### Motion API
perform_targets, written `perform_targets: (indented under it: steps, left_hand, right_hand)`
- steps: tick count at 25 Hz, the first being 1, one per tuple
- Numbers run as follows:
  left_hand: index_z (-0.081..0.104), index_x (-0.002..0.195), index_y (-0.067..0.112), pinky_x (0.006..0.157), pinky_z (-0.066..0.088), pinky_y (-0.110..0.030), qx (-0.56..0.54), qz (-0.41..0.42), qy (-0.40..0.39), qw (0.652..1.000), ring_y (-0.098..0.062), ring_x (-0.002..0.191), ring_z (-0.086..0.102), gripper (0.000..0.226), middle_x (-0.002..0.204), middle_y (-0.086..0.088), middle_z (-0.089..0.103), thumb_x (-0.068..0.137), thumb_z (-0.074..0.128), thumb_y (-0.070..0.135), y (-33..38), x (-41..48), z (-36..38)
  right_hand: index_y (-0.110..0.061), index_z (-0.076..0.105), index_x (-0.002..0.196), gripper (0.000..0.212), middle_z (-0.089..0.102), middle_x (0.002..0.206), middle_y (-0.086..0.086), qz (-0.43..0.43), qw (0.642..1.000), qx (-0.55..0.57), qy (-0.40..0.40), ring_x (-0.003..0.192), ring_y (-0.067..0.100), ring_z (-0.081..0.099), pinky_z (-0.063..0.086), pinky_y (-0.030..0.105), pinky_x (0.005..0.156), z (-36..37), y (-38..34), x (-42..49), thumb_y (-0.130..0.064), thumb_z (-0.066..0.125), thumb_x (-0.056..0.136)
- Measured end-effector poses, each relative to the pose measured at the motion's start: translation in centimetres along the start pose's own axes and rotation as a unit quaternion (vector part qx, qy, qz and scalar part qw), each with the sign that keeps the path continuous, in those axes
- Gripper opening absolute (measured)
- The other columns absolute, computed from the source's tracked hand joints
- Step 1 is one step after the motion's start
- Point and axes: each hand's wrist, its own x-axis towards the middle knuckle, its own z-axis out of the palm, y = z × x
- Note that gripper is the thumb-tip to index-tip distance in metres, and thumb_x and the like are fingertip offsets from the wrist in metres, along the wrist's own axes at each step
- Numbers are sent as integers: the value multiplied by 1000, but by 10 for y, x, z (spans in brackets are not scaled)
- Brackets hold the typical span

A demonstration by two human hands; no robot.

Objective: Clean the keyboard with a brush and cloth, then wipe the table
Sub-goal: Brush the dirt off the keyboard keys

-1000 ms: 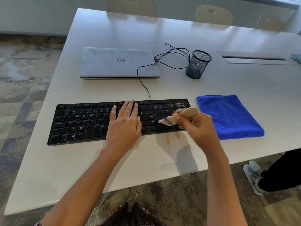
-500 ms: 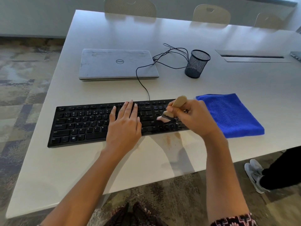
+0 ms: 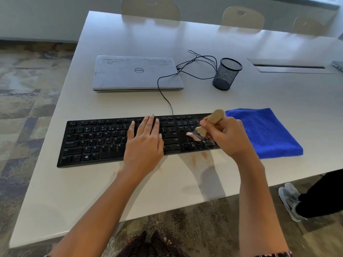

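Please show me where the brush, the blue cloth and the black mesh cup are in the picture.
brush (image 3: pixel 215 117), head view, on the upper end of its wooden handle.
blue cloth (image 3: pixel 263 133), head view, on the middle of its top face.
black mesh cup (image 3: pixel 225 76), head view, on its side wall.

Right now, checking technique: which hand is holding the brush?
The right hand; its fingers curl round the wooden brush, while the left hand lies flat on the keyboard.
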Motion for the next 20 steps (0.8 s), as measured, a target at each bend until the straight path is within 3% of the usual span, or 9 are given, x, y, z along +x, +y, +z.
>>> perform_targets:
  steps: [2,7,11,14,17,20]
  left_hand:
    - [42,146,11,118,19,-51,0,2,1,1000,-20,144,32,60,154,-8,38,97,17,36,0,0,0]
    - [41,146,12,117,19,-51,2,2,-1,1000,-20,144,31,59,154,-8,37,97,18,36,0,0,1]
    - [41,146,12,118,19,-51,2,4,-1,1000,-20,144,31,60,154,-8,37,97,18,37,-1,0,1]
    - [42,145,11,117,20,-51,-2,6,3,1000,-20,143,32,59,153,-8,38,97,19,36,-1,0,1]
    - [43,145,11,117,20,-51,0,7,5,1000,-20,143,33,58,153,-8,39,97,21,35,0,0,1]
    - [44,145,10,117,21,-52,-2,7,7,1000,-21,143,34,58,152,-9,39,97,21,35,0,0,1]
  right_hand:
    - [-20,75,84,26,74,72,8,24,1000,12,-2,73,35,71,59,55,71,-5,2,-4,-43,65,92]
    - [-13,73,77,29,73,66,2,-9,995,-27,97,62,23,70,57,45,60,1,-6,-6,-32,64,97]
    - [-6,62,68,41,65,59,10,-1,997,-60,58,54,29,61,49,32,50,6,-3,-11,-31,57,101]
    - [-9,65,73,36,67,65,12,3,998,-48,27,58,30,60,49,41,57,-3,-8,-10,-33,59,99]
    - [-29,74,89,11,74,79,-4,-38,999,2,-35,68,17,65,52,31,65,0,-23,-7,-31,65,96]
    - [-31,74,89,9,76,90,-8,-60,992,-7,-115,82,5,68,52,23,80,5,-28,-2,-27,68,95]
